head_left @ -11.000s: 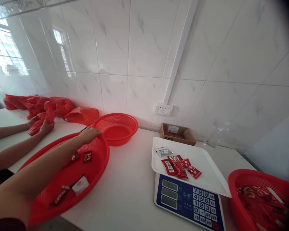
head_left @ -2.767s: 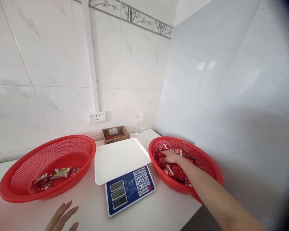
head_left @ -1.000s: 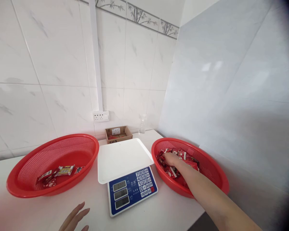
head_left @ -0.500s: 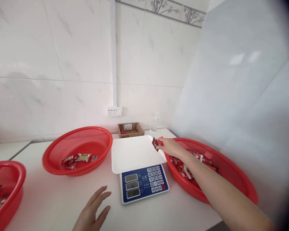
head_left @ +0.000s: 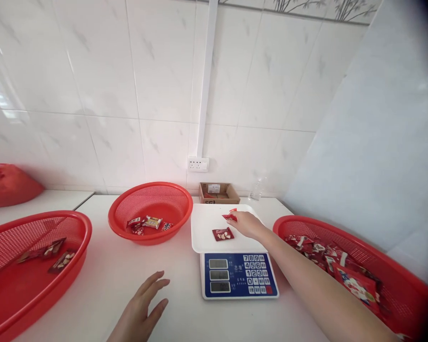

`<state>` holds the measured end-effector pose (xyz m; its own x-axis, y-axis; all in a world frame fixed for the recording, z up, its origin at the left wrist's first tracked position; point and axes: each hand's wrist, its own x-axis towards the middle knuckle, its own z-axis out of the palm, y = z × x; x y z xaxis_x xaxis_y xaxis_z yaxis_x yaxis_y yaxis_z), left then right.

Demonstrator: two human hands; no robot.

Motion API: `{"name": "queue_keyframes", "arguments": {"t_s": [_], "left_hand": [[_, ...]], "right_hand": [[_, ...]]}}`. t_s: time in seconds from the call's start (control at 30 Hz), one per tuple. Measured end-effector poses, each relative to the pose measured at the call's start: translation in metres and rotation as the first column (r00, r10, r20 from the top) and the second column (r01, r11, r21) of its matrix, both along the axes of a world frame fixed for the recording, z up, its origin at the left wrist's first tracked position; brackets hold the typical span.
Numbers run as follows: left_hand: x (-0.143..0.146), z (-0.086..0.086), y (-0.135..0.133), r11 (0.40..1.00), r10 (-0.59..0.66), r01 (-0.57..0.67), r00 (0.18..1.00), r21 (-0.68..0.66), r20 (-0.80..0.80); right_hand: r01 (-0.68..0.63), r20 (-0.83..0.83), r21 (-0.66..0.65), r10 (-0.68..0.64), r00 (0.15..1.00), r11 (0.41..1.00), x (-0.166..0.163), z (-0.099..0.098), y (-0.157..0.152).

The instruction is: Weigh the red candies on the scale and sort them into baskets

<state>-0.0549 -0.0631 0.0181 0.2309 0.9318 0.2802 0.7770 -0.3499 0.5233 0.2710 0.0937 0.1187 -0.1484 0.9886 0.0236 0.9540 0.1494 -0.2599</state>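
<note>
My right hand reaches over the white tray of the blue-faced scale, fingers pinched on a small red snack packet. Another red packet lies flat on the tray just left of that hand. My left hand rests flat on the white counter in front of the scale, fingers spread, holding nothing. A red basket on the right holds several red packets.
A red mesh basket with a few packets sits left of the scale, and a larger one with a few packets at far left. A cardboard box, a clear bottle and a wall socket are behind; a red bag lies at back left.
My right hand has come out of the right basket and over the scale tray with packets; one red packet now lies on the tray. The view has swung left.
</note>
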Motion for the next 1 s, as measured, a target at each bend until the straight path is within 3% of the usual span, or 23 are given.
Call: {"name": "queue_keyframes", "arguments": {"t_s": [0.3, 0.5, 0.67, 0.8, 0.9, 1.0], "left_hand": [[0.021, 0.01, 0.006, 0.997, -0.067, 0.069, 0.996, -0.042, 0.056], [0.027, 0.007, 0.006, 0.995, -0.078, 0.083, 0.994, -0.061, 0.083], [0.024, 0.006, 0.005, 0.997, -0.055, 0.06, 0.995, -0.056, 0.084], [0.022, 0.006, 0.004, 0.997, -0.051, 0.056, 0.995, -0.056, 0.091], [0.022, 0.004, 0.004, 0.996, -0.049, 0.054, 0.995, -0.067, 0.087], [0.022, 0.002, 0.005, 0.996, -0.051, 0.058, 0.995, -0.072, 0.09]], "right_hand": [[0.029, -0.087, -0.004, -0.029, 0.996, 1.0, 0.016, 0.003, -0.013], [0.01, -0.283, -0.218, -0.073, 0.956, 0.976, 0.026, 0.002, -0.023], [0.11, -0.255, -0.166, -0.151, 0.955, 0.98, 0.024, 0.004, -0.023], [0.129, -0.34, -0.143, -0.171, 0.925, 0.981, 0.018, 0.006, -0.016], [0.13, -0.51, -0.137, -0.183, 0.841, 0.982, 0.014, 0.004, -0.009], [0.083, -0.731, -0.185, -0.193, 0.654, 0.979, 0.009, -0.001, -0.003]]}}
